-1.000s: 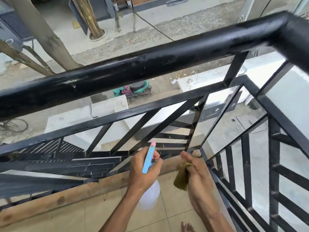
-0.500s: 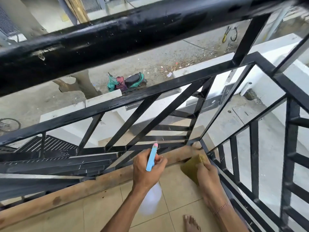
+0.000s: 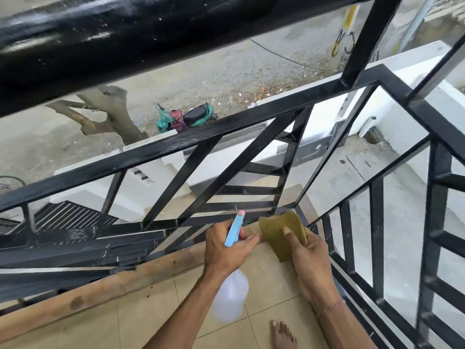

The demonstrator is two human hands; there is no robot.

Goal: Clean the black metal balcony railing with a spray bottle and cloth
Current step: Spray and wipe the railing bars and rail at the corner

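The black metal railing (image 3: 191,139) runs across the view, with a thick top rail (image 3: 125,28) overhead and a second section (image 3: 377,197) along the right, meeting at a low corner. My left hand (image 3: 224,250) grips a spray bottle (image 3: 230,295) with a blue head and pink nozzle pointing at the lower bars. My right hand (image 3: 307,253) holds an olive-green ribbed cloth (image 3: 279,233) against the bottom corner of the railing, thumb on top of the cloth.
A wooden curb (image 3: 100,290) edges the beige tiled balcony floor (image 3: 151,318). My bare foot (image 3: 283,335) stands on the tiles below my right arm. Far below lie a street, a tree trunk (image 3: 113,114) and a parked scooter (image 3: 196,117).
My head has dropped lower, so the top rail has risen in view. My right hand has spread the cloth out and pushed it up into the railing corner. The spray bottle has stayed put.
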